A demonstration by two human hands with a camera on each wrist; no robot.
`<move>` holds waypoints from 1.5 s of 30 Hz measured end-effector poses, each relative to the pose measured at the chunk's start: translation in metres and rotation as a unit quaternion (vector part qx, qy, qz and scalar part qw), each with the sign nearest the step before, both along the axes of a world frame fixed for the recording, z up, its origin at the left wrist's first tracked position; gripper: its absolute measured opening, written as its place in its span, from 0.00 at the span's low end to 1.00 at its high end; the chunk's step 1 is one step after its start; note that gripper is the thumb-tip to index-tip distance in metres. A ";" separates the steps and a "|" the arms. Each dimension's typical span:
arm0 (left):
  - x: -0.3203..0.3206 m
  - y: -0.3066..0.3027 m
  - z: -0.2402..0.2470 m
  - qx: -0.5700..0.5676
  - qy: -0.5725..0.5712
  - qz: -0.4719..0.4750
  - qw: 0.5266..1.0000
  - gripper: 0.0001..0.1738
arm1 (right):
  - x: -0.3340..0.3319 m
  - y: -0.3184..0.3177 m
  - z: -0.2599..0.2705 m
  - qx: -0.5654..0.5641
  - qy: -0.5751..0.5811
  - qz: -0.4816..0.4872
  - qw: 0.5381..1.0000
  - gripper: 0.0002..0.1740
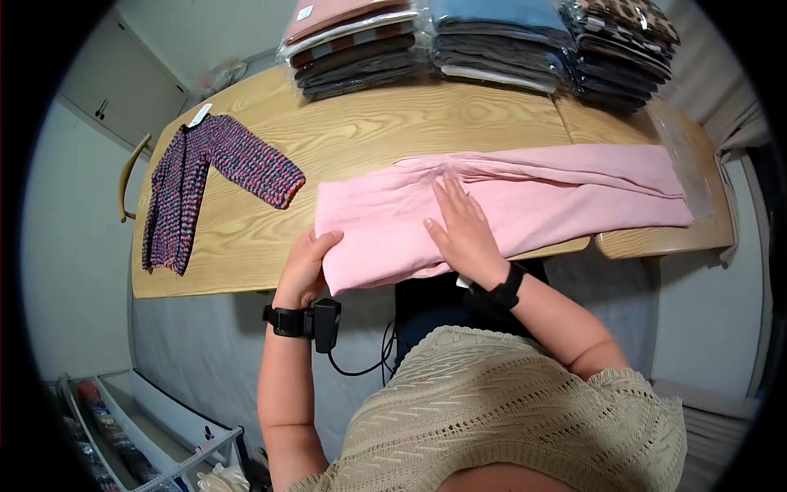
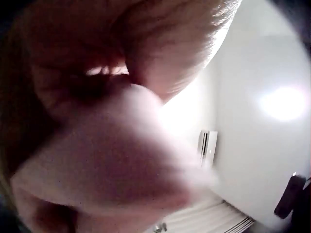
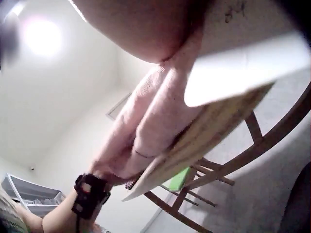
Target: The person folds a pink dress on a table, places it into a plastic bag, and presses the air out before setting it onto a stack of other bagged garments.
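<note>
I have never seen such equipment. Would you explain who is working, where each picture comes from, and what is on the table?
No machine here: a person works bare-handed. The widest picture is from a camera worn on the head, looking down. The two closer pictures are from black cameras strapped to the left and right wrists. On the table lie a pink cloth, a knitted sweater and, along the far edge, three stacks of plastic-wrapped fabric. The left hand pinches the pink cloth's left edge; the right hand rests on the cloth, fingers straight.

Head view bright, edges bowed; glare (image 2: 285, 103) marks both wrist views; left one blurred.
</note>
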State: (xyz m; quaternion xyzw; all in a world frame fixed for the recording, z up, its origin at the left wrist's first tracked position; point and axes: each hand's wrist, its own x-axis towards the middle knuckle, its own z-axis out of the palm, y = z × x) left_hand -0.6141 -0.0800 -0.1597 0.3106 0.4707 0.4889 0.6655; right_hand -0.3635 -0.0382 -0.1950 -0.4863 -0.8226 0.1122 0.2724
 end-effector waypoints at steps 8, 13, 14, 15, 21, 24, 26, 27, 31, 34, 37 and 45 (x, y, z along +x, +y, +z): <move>0.098 0.021 0.101 0.151 -0.042 -0.014 0.988 0.17 | 0.014 0.011 -0.001 -0.087 0.206 0.033 0.974 0.31; 0.190 0.067 0.118 0.146 0.006 -0.093 0.985 0.12 | 0.048 0.018 -0.015 -0.419 0.594 0.123 0.676 0.24; 0.214 0.077 0.118 0.152 0.023 -0.118 0.981 0.10 | 0.056 0.019 -0.021 -0.397 0.527 0.001 0.751 0.21; 0.235 0.087 0.110 0.151 0.039 -0.140 0.978 0.19 | 0.065 0.029 -0.043 -0.281 0.360 0.021 0.889 0.21; 0.236 0.114 0.075 0.276 0.212 -0.213 0.913 0.29 | 0.074 0.037 -0.086 -0.359 0.672 0.255 0.596 0.23; 0.210 0.087 0.064 0.332 0.385 -0.230 0.830 0.24 | 0.062 0.043 -0.101 -0.422 0.851 0.292 0.110 0.24; 0.202 0.076 0.043 0.390 0.416 -0.253 0.781 0.24 | 0.064 0.040 -0.089 -0.416 0.849 0.263 0.193 0.24; 0.200 0.072 0.035 0.431 0.461 -0.265 0.729 0.26 | 0.065 0.038 -0.088 -0.411 0.841 0.294 0.193 0.25; 0.206 0.059 0.026 0.419 0.509 -0.282 0.698 0.29 | 0.080 0.014 -0.003 -0.470 0.793 0.086 0.377 0.24; 0.200 0.057 0.025 0.405 0.512 -0.302 0.695 0.31 | 0.121 -0.006 0.019 -0.525 0.585 0.126 0.605 0.16; 0.196 0.054 0.021 0.413 0.537 -0.320 0.663 0.35 | 0.193 -0.032 0.061 -0.551 0.258 0.095 0.788 0.15; 0.210 0.030 0.032 0.428 0.622 -0.302 0.581 0.47 | 0.203 -0.036 0.032 0.013 0.122 -0.109 0.986 0.33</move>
